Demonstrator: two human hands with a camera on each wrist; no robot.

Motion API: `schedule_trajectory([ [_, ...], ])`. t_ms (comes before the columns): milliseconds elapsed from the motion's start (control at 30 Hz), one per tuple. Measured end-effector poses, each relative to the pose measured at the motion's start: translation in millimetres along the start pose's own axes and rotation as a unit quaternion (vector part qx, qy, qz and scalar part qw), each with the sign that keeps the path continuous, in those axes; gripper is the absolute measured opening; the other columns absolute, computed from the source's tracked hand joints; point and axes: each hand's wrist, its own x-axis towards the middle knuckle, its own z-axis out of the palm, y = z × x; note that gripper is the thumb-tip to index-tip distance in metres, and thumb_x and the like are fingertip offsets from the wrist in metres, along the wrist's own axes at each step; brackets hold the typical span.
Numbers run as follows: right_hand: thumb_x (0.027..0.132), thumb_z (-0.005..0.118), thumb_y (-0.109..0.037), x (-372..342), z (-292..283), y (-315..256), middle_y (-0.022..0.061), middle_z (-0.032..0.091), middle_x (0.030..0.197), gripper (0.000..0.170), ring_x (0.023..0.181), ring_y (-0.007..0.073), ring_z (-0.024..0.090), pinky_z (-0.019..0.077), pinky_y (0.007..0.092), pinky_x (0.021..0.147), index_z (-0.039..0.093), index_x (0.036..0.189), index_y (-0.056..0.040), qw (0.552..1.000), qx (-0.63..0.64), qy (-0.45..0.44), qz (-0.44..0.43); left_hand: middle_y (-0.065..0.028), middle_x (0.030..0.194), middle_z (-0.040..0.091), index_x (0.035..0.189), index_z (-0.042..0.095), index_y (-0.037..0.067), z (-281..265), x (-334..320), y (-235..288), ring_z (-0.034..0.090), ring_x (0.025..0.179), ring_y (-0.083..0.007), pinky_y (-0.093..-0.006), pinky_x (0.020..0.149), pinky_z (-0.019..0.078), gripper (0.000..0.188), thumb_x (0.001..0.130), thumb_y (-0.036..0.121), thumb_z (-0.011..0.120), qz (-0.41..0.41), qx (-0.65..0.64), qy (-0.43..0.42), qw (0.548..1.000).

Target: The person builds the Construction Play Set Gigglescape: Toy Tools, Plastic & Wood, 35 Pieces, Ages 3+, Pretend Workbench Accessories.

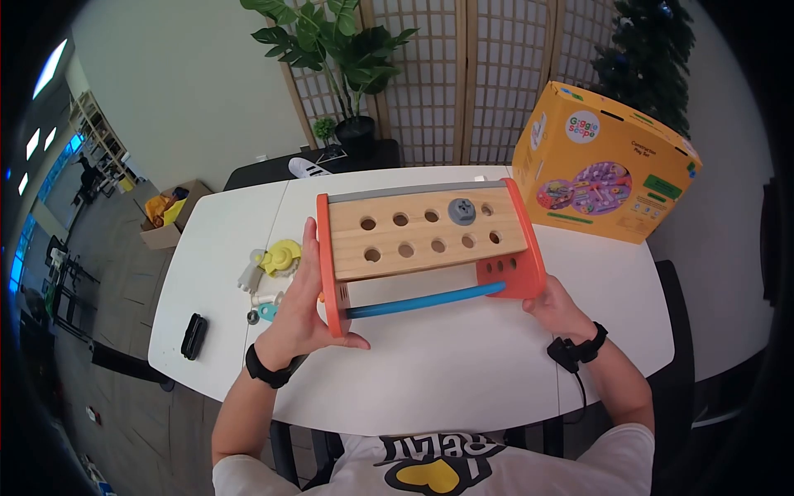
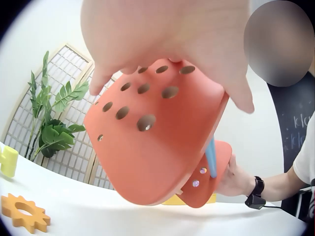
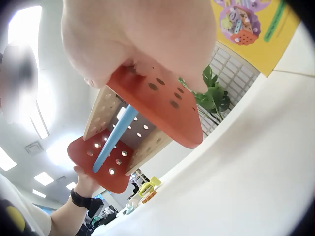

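Observation:
A toy workbench is held up above the white table, its pale wooden top panel [image 1: 387, 238] dotted with round holes. Orange-red end panels [image 1: 529, 248] close its two sides, and a blue rod [image 1: 422, 300] runs between them along the near side. One hole in the back row carries a grey screw-like peg [image 1: 461, 212]. My left hand [image 1: 298, 306] grips the left end panel [image 2: 147, 167], thumb at the near edge and fingers along the outer face. The right hand [image 1: 558, 307] holds the right end panel by its lower near corner; in the right wrist view its fingertips are partly hidden.
A yellow play-set box [image 1: 608, 165] stands at the table's back right. Loose toy parts lie on the left, among them a yellow piece [image 1: 281, 256] and an orange gear [image 2: 24, 212]. A black case [image 1: 194, 336] sits near the left edge of the table [image 1: 463, 372].

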Motion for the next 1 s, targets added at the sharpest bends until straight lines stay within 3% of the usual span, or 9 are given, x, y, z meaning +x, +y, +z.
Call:
schedule_trajectory([
  [233, 0.106, 0.04, -0.061, 23, -7, 15, 0.0075, 0.065, 0.11, 0.073, 0.097, 0.0164, 0.06, 0.0504, 0.0347, 0.091, 0.044, 0.148, -0.001, 0.992, 0.011, 0.085, -0.088, -0.0267, 0.172, 0.004, 0.165, -0.002, 0.002, 31, 24, 30, 0.011, 0.16, -0.0356, -0.0497, 0.127, 0.0179, 0.156, 0.06, 0.071, 0.09, -0.029, -0.282, 0.12, 0.951],
  [367, 0.11, 0.033, -0.055, 37, -12, -46, 0.0092, 0.066, 0.113, 0.07, 0.098, 0.0174, 0.062, 0.0512, 0.0342, 0.089, 0.036, 0.155, -0.001, 0.996, -0.02, 0.038, -0.08, -0.025, 0.169, 0.018, 0.164, 0.01, -0.002, 21, 17, 26, 0.021, 0.157, -0.0308, -0.0463, 0.124, 0.0243, 0.128, 0.081, 0.069, 0.077, -0.124, -0.164, 0.067, 0.976],
  [400, 0.112, 0.031, -0.053, 38, -13, -52, 0.0095, 0.066, 0.113, 0.069, 0.098, 0.0178, 0.062, 0.0512, 0.034, 0.089, 0.035, 0.157, -0.0011, 0.996, -0.043, 0.033, -0.069, -0.0245, 0.157, 0.04, 0.161, 0.025, -0.003, 26, 15, 29, 0.039, 0.148, -0.0319, -0.0429, 0.115, 0.0411, 0.107, 0.089, 0.059, 0.073, -0.115, -0.188, 0.095, 0.971],
  [500, 0.113, 0.033, -0.046, 36, -19, -59, 0.0116, 0.069, 0.111, 0.064, 0.097, 0.0205, 0.065, 0.0514, 0.0348, 0.091, 0.033, 0.158, -0.001, 0.999, -0.048, 0.008, 0.017, -0.0199, 0.131, 0.062, 0.147, 0.045, -0.003, 20, 15, 43, 0.062, 0.122, -0.028, -0.0373, 0.096, 0.0541, 0.075, 0.097, 0.048, 0.068, -0.21, -0.185, 0.052, 0.959],
  [533, 0.113, 0.033, -0.046, 37, -18, -58, 0.0119, 0.069, 0.109, 0.064, 0.097, 0.0212, 0.065, 0.0514, 0.0353, 0.091, 0.033, 0.158, -0.0011, 0.998, -0.063, 0.007, 0.025, -0.0115, 0.097, 0.069, 0.125, 0.057, -0.003, 22, 15, 43, 0.068, 0.091, -0.0213, -0.0348, 0.081, 0.0559, 0.047, 0.103, 0.038, 0.06, -0.193, -0.163, 0.069, 0.965],
  [733, 0.109, 0.047, -0.041, 45, -23, -56, 0.0135, 0.069, 0.107, 0.065, 0.098, 0.0239, 0.067, 0.0508, 0.0365, 0.095, 0.031, 0.159, -0.0032, 0.983, -0.167, -0.037, 0.07, -0.0097, 0.078, 0.065, 0.114, 0.061, -0.002, 24, 21, 36, 0.066, 0.079, -0.0184, -0.0323, 0.075, 0.0532, 0.053, 0.107, 0.049, 0.05, -0.325, -0.118, 0.022, 0.938],
  [900, 0.103, 0.06, -0.037, 66, -40, -55, 0.0134, 0.063, 0.128, 0.079, 0.114, 0.023, 0.063, 0.0475, 0.0359, 0.104, 0.022, 0.164, -0.0057, 0.975, -0.157, -0.13, 0.092, -0.0105, 0.088, 0.066, 0.119, 0.057, -0.002, 25, 29, 40, 0.066, 0.081, -0.0169, -0.0304, 0.071, 0.0567, 0.058, 0.106, 0.054, 0.051, -0.331, -0.17, 0.063, 0.926],
  [933, 0.105, 0.058, -0.039, 73, -42, -57, 0.0143, 0.058, 0.139, 0.075, 0.129, 0.0212, 0.053, 0.0401, 0.0346, 0.111, 0.025, 0.161, -0.0026, 0.973, -0.135, -0.143, 0.123, -0.011, 0.09, 0.066, 0.122, 0.055, -0.002, 25, 31, 44, 0.067, 0.082, -0.017, -0.0303, 0.07, 0.058, 0.058, 0.106, 0.054, 0.052, -0.334, -0.183, 0.07, 0.922],
  [1000, 0.106, 0.056, -0.04, 86, -43, -63, 0.0136, 0.058, 0.14, 0.071, 0.13, 0.0206, 0.053, 0.0401, 0.0336, 0.111, 0.028, 0.161, -0.0035, 0.962, -0.162, -0.153, 0.156, -0.0128, 0.095, 0.067, 0.125, 0.053, -0.003, 25, 30, 46, 0.069, 0.085, -0.0179, -0.0305, 0.067, 0.0603, 0.061, 0.104, 0.055, 0.054, -0.349, -0.201, 0.075, 0.912],
])
